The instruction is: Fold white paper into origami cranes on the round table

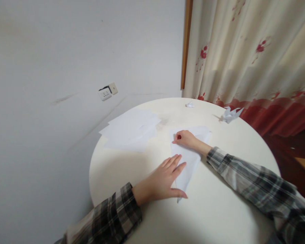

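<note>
A folded sheet of white paper (190, 159) lies on the round white table, tapering to a point toward the near edge. My left hand (167, 178) rests over its lower left side, open, with fingers spread and thumb stretched out near the pointed end. Higher up, my right hand (186, 139) is closed in a pinch at the paper's upper left edge. Part of the sheet is hidden under both hands.
Loose white sheets (132, 130) lie in a fanned pile at the table's left. A small folded paper piece (189, 105) stands at the back, and a larger pointed paper figure (230, 115) near the right rim. A wall borders the left, a curtain (231, 51) the far right.
</note>
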### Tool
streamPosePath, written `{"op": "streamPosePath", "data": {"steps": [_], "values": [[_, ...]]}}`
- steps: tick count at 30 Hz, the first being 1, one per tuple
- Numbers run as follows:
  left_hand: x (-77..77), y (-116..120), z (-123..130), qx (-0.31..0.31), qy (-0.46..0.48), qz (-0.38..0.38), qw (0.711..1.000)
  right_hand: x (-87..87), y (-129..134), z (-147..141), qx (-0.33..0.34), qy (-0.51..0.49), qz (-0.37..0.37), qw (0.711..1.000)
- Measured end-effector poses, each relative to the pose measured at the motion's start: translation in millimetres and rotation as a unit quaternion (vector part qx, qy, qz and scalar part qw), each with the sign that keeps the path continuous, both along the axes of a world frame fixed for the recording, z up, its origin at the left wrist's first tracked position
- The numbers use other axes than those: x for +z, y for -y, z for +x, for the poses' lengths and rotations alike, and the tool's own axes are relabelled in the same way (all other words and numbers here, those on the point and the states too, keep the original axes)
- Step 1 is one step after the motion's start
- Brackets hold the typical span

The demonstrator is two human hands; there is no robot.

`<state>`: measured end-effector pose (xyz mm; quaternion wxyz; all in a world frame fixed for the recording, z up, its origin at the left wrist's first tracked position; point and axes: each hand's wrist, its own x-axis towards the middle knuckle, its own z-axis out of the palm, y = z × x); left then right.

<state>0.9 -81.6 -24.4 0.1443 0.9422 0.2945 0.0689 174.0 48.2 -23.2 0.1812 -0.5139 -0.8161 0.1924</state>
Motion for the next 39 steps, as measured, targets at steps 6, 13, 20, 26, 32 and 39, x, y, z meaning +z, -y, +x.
{"op": "streamPosePath", "data": {"steps": [6, 13, 20, 26, 32, 39], "values": [[2.7, 5.9, -1.1, -0.008, 0.004, -0.001, 1.000, 2.2, 0.3, 0.2, -0.002, -0.001, -0.003, 1.000], [5.3, 8.0, 1.0, 0.000, 0.003, 0.003, 1.000, 2.4, 1.1, 0.8, 0.014, -0.001, 0.003, 1.000], [6.2, 8.5, 2.1, 0.003, 0.008, 0.004, 1.000, 1.6, 0.0, 1.6, 0.014, -0.007, -0.006, 1.000], [6.3, 8.8, 2.1, 0.003, 0.017, 0.001, 1.000, 1.8, 0.4, 2.3, 0.016, -0.008, -0.005, 1.000], [5.3, 9.4, 1.6, 0.003, 0.028, 0.004, 1.000, 2.6, 0.8, 2.9, 0.025, -0.012, -0.010, 1.000], [5.8, 9.5, 1.7, 0.003, 0.022, 0.004, 1.000, 3.0, 0.8, 2.3, 0.026, -0.005, -0.004, 1.000]]}}
